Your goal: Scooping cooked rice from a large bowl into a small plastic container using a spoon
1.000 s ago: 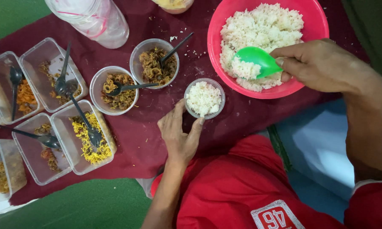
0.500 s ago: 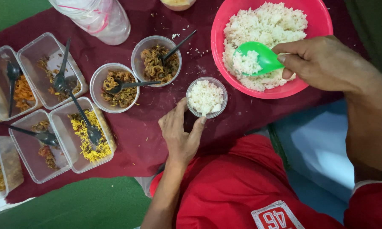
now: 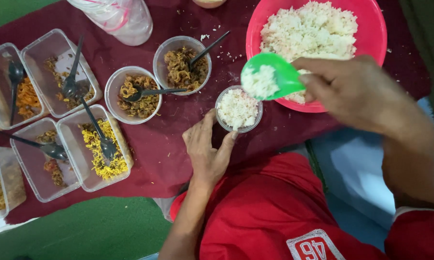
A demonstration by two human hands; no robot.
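My right hand [image 3: 352, 91] grips a green plastic scoop [image 3: 275, 77] heaped with white rice, held over the rim of a big pink bowl of rice [image 3: 378, 41] and just above a small clear round cup [image 3: 238, 110] partly filled with rice. My left hand [image 3: 206, 149] rests on the dark red tablecloth [image 3: 154, 159], thumb and fingers touching the near side of that cup.
Two clear round cups of brown noodles with black spoons [image 3: 182, 65] [image 3: 132, 94] stand left of the rice cup. Several rectangular clear tubs with yellow noodles [image 3: 101, 144] and other food line the left edge. A clear plastic jar [image 3: 113, 19] stands at the back.
My right hand has lifted the green scoop out of the pink bowl with rice and brought it left, over the small cup. My left hand stays at the cup.
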